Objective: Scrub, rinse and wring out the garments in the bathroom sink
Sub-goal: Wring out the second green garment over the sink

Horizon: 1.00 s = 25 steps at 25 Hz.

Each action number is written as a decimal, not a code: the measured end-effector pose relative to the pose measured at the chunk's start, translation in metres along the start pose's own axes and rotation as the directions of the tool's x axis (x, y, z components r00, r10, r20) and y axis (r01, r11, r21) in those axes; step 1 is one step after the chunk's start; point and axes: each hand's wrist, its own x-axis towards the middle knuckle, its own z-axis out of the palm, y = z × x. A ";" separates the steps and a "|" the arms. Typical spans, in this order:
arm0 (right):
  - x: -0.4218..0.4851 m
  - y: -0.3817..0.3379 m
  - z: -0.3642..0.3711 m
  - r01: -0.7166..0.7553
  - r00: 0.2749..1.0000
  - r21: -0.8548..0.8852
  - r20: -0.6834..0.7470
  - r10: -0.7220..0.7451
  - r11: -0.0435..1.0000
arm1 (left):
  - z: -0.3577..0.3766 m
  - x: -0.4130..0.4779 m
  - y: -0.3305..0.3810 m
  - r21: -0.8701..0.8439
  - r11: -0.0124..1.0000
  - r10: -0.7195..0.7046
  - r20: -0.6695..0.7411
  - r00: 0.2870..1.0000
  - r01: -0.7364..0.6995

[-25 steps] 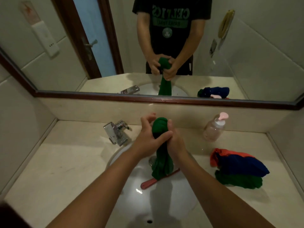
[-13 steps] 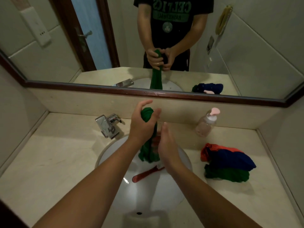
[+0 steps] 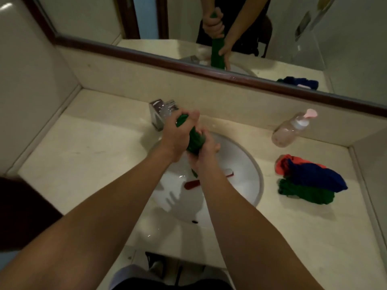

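holding the green garment (image 3: 195,140) twisted into a rope above the sink (image 3: 258,176), toward 12 o'clock of the basin — left grip (image 3: 177,139) curling round its upper end, right grip (image 3: 204,152) clamping just below. likely handling soft, waterlogged and a bit slippery; best gripping close together on the thick twist. lying in the basin below, a red brush (image 3: 191,183); standing at 11, the tap (image 3: 160,114) — crowding the left knuckles. resting at 3 on the worktop (image 3: 83,155), a pile of garments (image 3: 310,182), soap bottle (image 3: 290,131) at 2.

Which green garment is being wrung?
The twisted green garment gripped by left hand and right hand above the sink; the other green garment lies on the counter against the blue one.
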 end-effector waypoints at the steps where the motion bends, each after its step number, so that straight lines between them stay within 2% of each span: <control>1: 0.002 0.008 0.000 -0.005 1.000 -0.008 0.000 0.005 1.000 | -0.009 -0.003 -0.001 -0.017 1.000 0.004 0.014 1.000 -0.004; 3: 0.010 0.020 -0.004 -0.019 0.998 0.004 -0.056 0.019 1.000 | -0.023 -0.004 0.000 -0.054 0.999 0.006 0.072 0.997 -0.002; 5: 0.016 0.020 -0.019 0.000 0.977 0.060 -0.213 0.013 0.998 | -0.037 -0.003 0.001 -0.129 0.990 -0.032 0.190 0.981 0.057; 6: 0.016 0.016 -0.025 0.014 0.969 0.073 -0.247 0.004 0.997 | -0.043 -0.003 0.002 -0.155 0.984 -0.047 0.251 0.967 0.088; 11: 0.032 0.009 -0.027 0.002 0.924 -0.009 -0.382 -0.005 1.000 | -0.050 -0.008 0.000 -0.120 0.984 -0.079 0.384 0.920 0.135; 13: 0.039 0.005 -0.029 -0.055 0.928 -0.087 -0.373 0.019 0.995 | -0.052 -0.005 -0.001 -0.088 0.987 -0.092 0.398 0.913 0.138; 16: 0.041 -0.003 -0.041 -0.034 0.977 -0.212 -0.214 -0.013 0.977 | -0.066 0.008 -0.006 -0.032 0.992 -0.106 0.284 0.953 0.120; 18: 0.035 -0.014 -0.043 0.115 0.991 -0.259 -0.032 -0.128 0.959 | -0.073 0.017 -0.009 0.060 0.993 -0.107 0.174 0.979 0.098; 21: 0.019 -0.038 -0.035 0.336 0.928 -0.337 0.278 -0.248 0.879 | -0.058 0.029 -0.007 0.169 0.981 -0.101 0.046 0.994 0.092; 23: 0.005 -0.056 -0.025 0.422 0.876 -0.402 0.413 -0.250 0.813 | -0.036 0.038 -0.002 0.195 0.970 -0.147 0.004 0.989 0.143; 25: -0.007 -0.069 -0.017 0.498 0.826 -0.476 0.515 -0.229 0.724 | -0.019 0.045 0.003 0.281 0.942 -0.196 0.024 0.980 0.182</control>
